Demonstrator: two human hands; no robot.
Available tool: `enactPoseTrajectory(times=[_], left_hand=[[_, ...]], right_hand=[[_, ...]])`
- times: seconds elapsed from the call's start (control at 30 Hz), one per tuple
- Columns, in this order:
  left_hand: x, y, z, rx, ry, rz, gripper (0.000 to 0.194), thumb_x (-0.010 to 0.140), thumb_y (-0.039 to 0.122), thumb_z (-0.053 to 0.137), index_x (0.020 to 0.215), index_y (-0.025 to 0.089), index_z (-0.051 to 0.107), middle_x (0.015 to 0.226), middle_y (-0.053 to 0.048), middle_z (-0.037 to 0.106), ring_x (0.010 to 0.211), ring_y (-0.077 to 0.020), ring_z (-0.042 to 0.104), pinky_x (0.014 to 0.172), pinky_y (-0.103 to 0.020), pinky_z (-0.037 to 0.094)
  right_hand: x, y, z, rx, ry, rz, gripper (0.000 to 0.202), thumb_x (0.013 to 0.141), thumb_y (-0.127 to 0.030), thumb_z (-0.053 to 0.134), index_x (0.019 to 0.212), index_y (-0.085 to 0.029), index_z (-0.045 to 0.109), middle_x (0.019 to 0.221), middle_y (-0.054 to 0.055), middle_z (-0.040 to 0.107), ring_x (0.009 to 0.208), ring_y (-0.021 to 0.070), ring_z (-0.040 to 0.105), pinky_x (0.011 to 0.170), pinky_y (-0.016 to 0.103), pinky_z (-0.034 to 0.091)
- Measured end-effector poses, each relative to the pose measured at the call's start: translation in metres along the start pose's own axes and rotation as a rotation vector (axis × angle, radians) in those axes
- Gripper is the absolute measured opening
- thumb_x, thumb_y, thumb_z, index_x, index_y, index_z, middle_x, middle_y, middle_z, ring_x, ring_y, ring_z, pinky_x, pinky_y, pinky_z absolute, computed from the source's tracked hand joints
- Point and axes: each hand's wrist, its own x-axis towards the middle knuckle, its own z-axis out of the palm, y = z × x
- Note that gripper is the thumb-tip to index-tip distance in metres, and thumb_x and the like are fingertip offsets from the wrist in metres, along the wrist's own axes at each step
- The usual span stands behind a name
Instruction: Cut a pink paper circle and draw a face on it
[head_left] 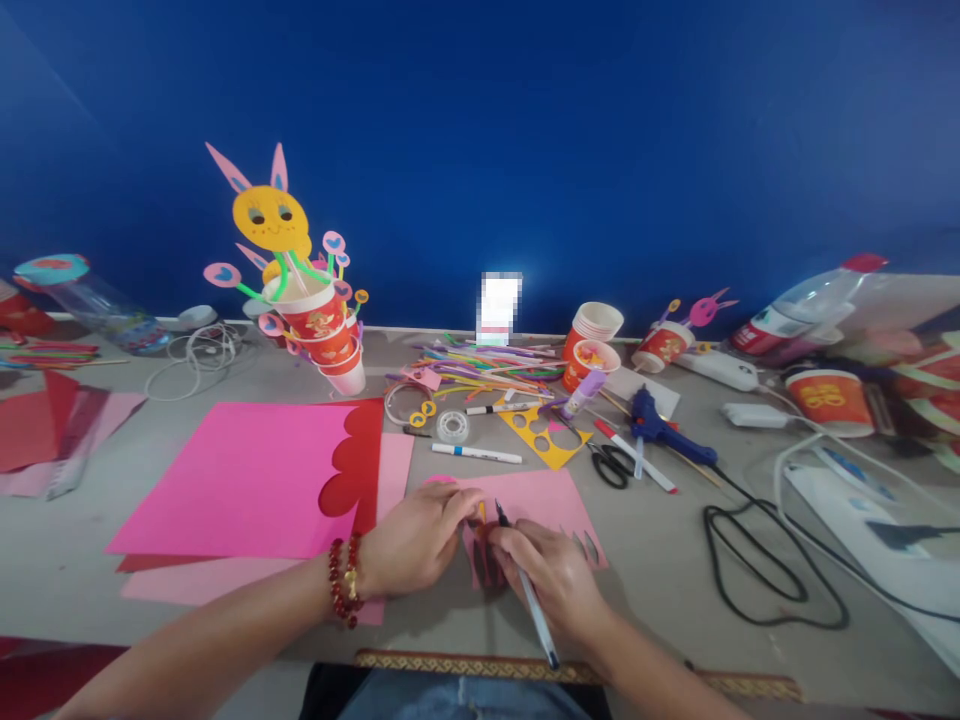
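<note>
My right hand (553, 575) grips a white pen (534, 605) with its dark tip down on a pink paper sheet (536, 505) near the table's front edge. My left hand (416, 540), with a red bead bracelet at the wrist, presses its fingers on a small piece on that sheet, right beside the pen tip. What lies under the fingertips is mostly hidden. A large bright pink sheet (240, 480) with a red scalloped sheet (360, 470) lies just left of my left hand.
Behind the sheet lie a tape roll (452, 427), markers (476, 453), a yellow stencil (541, 432), black scissors (611, 462) and a blue glue gun (660, 428). Stacked red cups carry a yellow bunny craft (289, 260). Straws, cups and a black cable (757, 560) lie to the right.
</note>
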Motion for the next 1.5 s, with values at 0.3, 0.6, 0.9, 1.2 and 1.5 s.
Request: enactPoseTrajectory(times=[0.3,0.6,0.9,1.2,1.5], left_hand=[[0.004,-0.005,-0.006,0.001,-0.012,0.011,0.047,0.082,0.000,0.038,0.126,0.017,0.042,0.116,-0.008,0.062,0.113,-0.0205,0.053,0.100,-0.035,0.042],[0.011,-0.023,0.002,0.141,-0.020,0.155,0.044,0.081,0.001,0.040,0.121,0.018,0.043,0.104,-0.007,0.062,0.096,-0.0218,0.056,0.089,-0.034,0.045],[0.013,-0.035,0.002,0.008,0.053,0.261,0.056,0.078,0.000,0.038,0.130,0.019,0.034,0.109,-0.006,0.067,0.100,-0.0207,0.059,0.093,-0.035,0.043],[0.011,-0.041,0.004,0.023,0.084,0.267,0.058,0.077,0.001,0.039,0.132,0.019,0.031,0.108,-0.009,0.065,0.100,-0.0218,0.060,0.093,-0.038,0.046],[0.011,-0.042,0.004,0.008,0.045,0.221,0.060,0.076,0.000,0.040,0.133,0.019,0.034,0.110,-0.010,0.061,0.102,-0.0224,0.057,0.096,-0.039,0.045]], right_hand=[[0.001,0.002,0.001,-0.051,-0.019,-0.044,0.020,0.094,-0.015,0.040,0.098,-0.020,0.058,0.068,0.003,0.062,0.059,0.0171,0.057,0.054,0.026,0.035],[-0.002,0.005,0.006,0.004,0.044,-0.049,0.021,0.095,-0.013,0.038,0.096,-0.019,0.058,0.065,0.001,0.059,0.056,0.0147,0.054,0.052,0.024,0.033],[0.002,0.007,0.003,0.144,0.150,-0.021,0.026,0.094,-0.014,0.046,0.114,-0.023,0.059,0.086,0.004,0.070,0.072,0.0157,0.066,0.063,0.023,0.048],[0.015,0.007,0.002,0.453,0.024,0.275,0.012,0.092,-0.018,0.041,0.087,-0.022,0.052,0.064,-0.004,0.052,0.054,0.0129,0.049,0.052,0.023,0.038],[0.014,0.011,0.011,0.397,0.019,0.243,0.011,0.093,-0.018,0.040,0.090,-0.023,0.050,0.068,-0.004,0.052,0.057,0.0133,0.049,0.056,0.024,0.037]])
